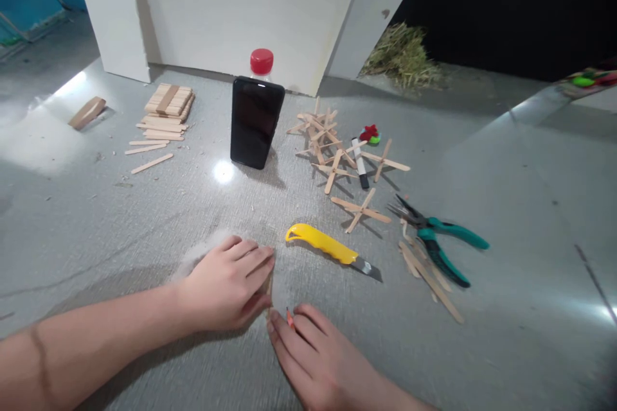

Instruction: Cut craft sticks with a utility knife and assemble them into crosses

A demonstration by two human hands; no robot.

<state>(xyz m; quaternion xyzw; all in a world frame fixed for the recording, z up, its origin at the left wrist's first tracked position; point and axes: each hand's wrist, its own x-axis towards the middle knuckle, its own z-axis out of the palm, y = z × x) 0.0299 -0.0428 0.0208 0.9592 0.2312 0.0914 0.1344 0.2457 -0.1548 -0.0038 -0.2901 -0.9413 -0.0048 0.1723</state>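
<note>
My left hand (229, 286) lies curled on the grey floor, its fingers closed over a wooden craft stick (269, 292). Only a narrow strip of that stick shows between my hands. A red pencil (290, 319) sticks out between the fingers of my right hand (321, 356), which is closed; most of the pencil is hidden. Its fingertips are at the near end of the stick. Just beyond both hands lies a yellow utility knife (322, 244) with its blade out, pointing right. Whitish fluff (205, 249) shows behind my left hand.
A black phone (255, 122) leans against a red-capped bottle (261, 61). Bundled craft sticks (168, 101) are at left. Crossed-stick pieces (362, 210) and a marker (359, 164) lie right of the phone, near green-handled pliers (429, 231) and stick scraps (434, 276). White panels (241, 6) stand behind.
</note>
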